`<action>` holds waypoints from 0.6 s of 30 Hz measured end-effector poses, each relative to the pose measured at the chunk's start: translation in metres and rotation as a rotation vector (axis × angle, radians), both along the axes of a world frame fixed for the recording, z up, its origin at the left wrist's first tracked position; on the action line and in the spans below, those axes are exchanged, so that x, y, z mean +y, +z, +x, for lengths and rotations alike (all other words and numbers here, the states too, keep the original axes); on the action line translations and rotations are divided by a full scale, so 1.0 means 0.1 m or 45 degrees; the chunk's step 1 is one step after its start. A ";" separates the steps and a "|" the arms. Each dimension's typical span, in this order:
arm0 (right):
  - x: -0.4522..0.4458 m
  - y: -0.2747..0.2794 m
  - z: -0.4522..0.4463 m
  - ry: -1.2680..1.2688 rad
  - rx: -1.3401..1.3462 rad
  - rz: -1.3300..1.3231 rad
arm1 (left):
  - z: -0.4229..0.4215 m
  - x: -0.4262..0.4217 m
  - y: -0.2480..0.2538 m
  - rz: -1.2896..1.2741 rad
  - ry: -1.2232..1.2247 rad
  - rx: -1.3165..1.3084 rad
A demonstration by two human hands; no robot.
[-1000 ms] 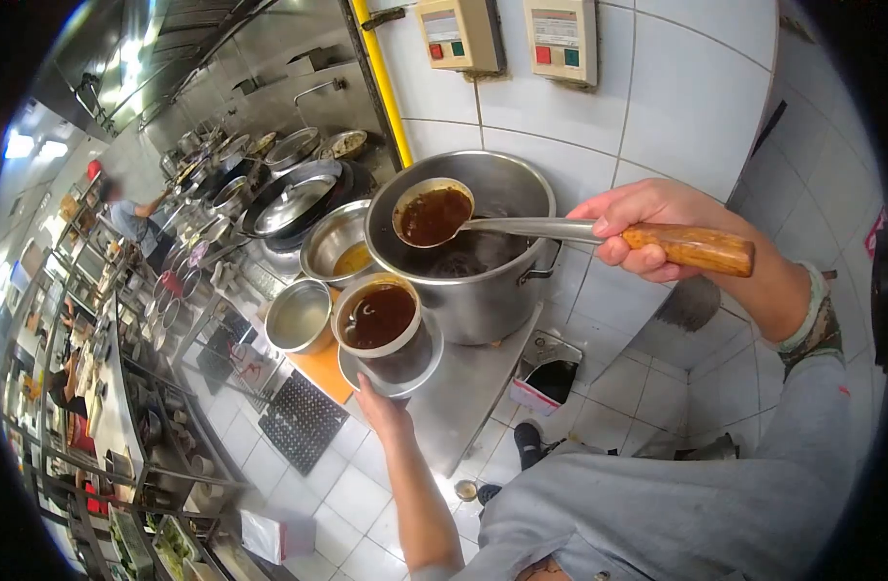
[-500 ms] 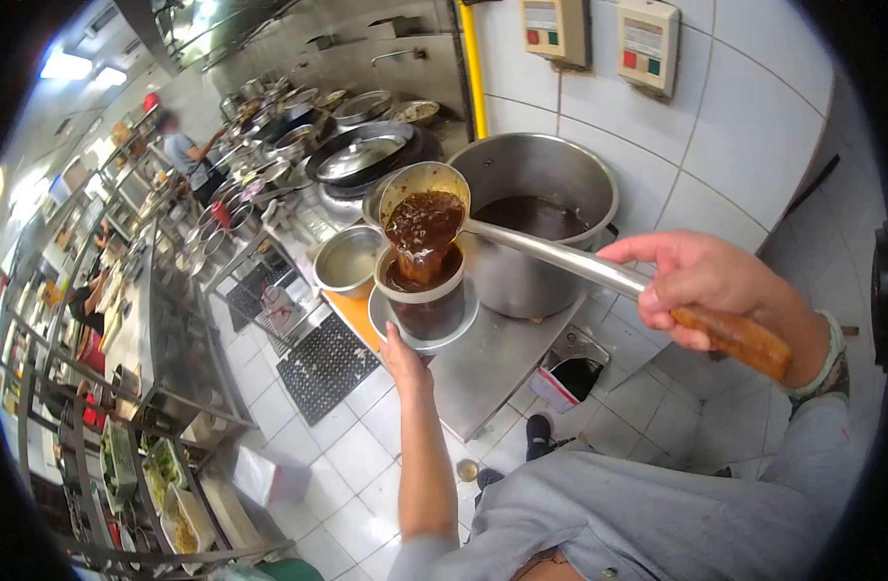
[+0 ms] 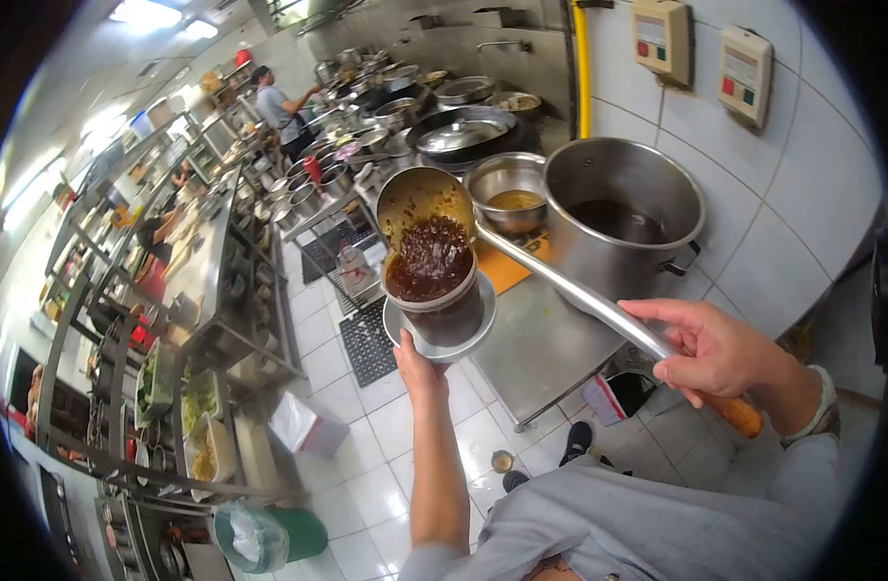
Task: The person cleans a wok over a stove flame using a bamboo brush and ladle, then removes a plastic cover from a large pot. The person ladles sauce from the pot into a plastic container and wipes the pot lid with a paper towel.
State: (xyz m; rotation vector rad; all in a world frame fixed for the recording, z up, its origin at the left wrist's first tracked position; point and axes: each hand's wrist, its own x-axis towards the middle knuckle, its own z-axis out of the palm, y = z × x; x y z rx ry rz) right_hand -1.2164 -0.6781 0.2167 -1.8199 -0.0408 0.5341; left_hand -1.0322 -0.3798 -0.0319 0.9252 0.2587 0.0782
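My right hand (image 3: 710, 353) grips the long handle of a ladle (image 3: 400, 208) near its wooden end. The ladle's bowl is tipped over a tub (image 3: 449, 320), and dark brown sauce (image 3: 434, 261) with bits in it runs down into the tub. Under the tub is a round metal plate (image 3: 483, 334), whose near edge rests on my left hand (image 3: 420, 368). A large steel pot (image 3: 618, 257) with dark liquid stands on the metal table to the right of the tub.
A metal bowl (image 3: 483, 184) of yellowish liquid sits beside the pot on the table (image 3: 551, 339). Woks and lidded pans fill the stove behind. Shelves with food trays (image 3: 207, 397) and a green bin (image 3: 299, 533) are at left. A co-worker (image 3: 275, 107) stands far back.
The ladle has gone from above the large pot to over the tub and tipped, pouring sauce. The tub and plate have moved away from the pot, and the view has swung left.
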 end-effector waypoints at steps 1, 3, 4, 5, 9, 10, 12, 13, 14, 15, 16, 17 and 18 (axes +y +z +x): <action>0.06 -0.01 0.00 0.001 -0.008 -0.049 | 0.03 0.11 -0.08 -0.012 0.011 -0.021; 0.16 -0.08 0.03 0.039 -0.100 -0.097 | 0.01 0.30 -0.11 -0.018 0.040 -0.037; 0.21 -0.12 0.03 0.056 -0.191 -0.152 | -0.03 0.37 -0.06 -0.026 0.056 -0.030; 0.24 -0.17 0.05 0.077 -0.191 -0.146 | -0.06 0.45 -0.03 -0.036 0.073 -0.024; 0.40 -0.45 0.18 0.205 -0.651 -0.380 | -0.09 0.77 0.00 -0.031 0.142 -0.060; 0.45 -0.52 0.21 0.204 -0.742 -0.399 | -0.08 0.85 -0.01 -0.034 0.164 -0.038; 0.58 -0.60 0.28 0.213 -0.810 -0.390 | -0.08 1.00 -0.02 -0.033 0.195 -0.011; 0.64 -0.62 0.32 0.210 -0.882 -0.395 | -0.07 1.07 -0.01 -0.017 0.187 -0.008; 0.70 -0.63 0.35 0.220 -0.886 -0.390 | -0.05 1.13 -0.01 -0.004 0.179 -0.006; 0.75 -0.63 0.39 0.203 -0.854 -0.360 | -0.03 1.19 -0.01 -0.005 0.191 -0.011; 0.81 -0.64 0.45 0.188 -0.821 -0.330 | 0.00 1.26 -0.02 -0.007 0.202 -0.023; 0.86 -0.67 0.52 0.201 -0.826 -0.327 | 0.04 1.33 -0.04 -0.007 0.213 -0.034; 0.91 -0.72 0.60 0.197 -0.857 -0.297 | 0.09 1.40 -0.06 -0.006 0.227 -0.033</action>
